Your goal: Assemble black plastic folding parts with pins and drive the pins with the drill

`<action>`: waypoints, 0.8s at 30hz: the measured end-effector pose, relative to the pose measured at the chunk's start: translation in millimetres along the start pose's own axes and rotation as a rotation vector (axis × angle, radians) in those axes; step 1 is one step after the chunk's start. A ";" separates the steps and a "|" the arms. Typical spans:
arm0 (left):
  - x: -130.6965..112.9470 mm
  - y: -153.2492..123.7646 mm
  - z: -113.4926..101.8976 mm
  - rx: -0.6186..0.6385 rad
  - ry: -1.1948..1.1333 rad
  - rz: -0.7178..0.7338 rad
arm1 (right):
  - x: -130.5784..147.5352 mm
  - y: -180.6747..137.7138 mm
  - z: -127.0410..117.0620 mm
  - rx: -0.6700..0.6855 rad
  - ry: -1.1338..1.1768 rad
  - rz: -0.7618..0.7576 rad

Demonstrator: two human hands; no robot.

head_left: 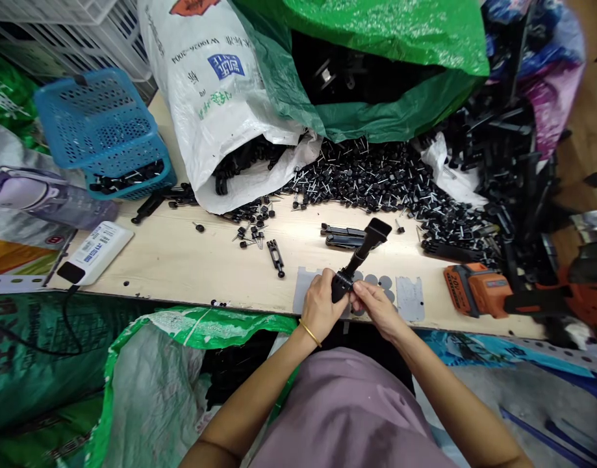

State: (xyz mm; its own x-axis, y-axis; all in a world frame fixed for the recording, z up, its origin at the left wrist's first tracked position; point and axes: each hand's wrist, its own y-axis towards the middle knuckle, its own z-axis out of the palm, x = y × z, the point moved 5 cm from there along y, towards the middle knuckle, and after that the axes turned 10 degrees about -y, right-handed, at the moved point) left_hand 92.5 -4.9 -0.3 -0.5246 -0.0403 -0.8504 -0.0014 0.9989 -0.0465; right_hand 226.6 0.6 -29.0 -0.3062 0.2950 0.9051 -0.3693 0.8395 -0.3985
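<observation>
My left hand (321,304) is wrapped round the near end of a long black plastic part (364,250) that points away from me over the wooden table (191,260). My right hand (376,305) pinches the same end from the right, fingers closed. Both hands meet at the table's near edge, above a grey metal plate (409,298) with round holes. Two more black parts (342,235) lie just beyond, and a big heap of small black rollers with metal pins (390,185) lies further back.
A blue basket (101,130) stands at the back left beside a white sack (215,84) and a green sack (376,65). An orange power tool (478,289) lies at the right. A white box (96,250) sits left. Open bags lie below the table edge.
</observation>
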 end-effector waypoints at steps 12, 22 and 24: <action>-3.1 -3.7 5.5 0.090 -0.014 0.072 | 19.7 -7.4 -20.7 -0.250 -0.778 -0.406; 1.0 -19.3 16.0 0.225 0.124 -0.028 | -1.5 -20.1 -3.6 0.011 -0.027 0.069; 2.7 -17.3 16.0 0.257 0.090 -0.032 | -5.2 -21.8 3.8 0.090 0.158 0.157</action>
State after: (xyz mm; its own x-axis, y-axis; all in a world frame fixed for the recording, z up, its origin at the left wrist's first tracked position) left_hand 104.7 -22.6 -10.2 -0.6015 -0.0580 -0.7967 0.1913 0.9579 -0.2142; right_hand 232.9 -20.9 -25.5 -0.2279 0.4922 0.8401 -0.4066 0.7359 -0.5414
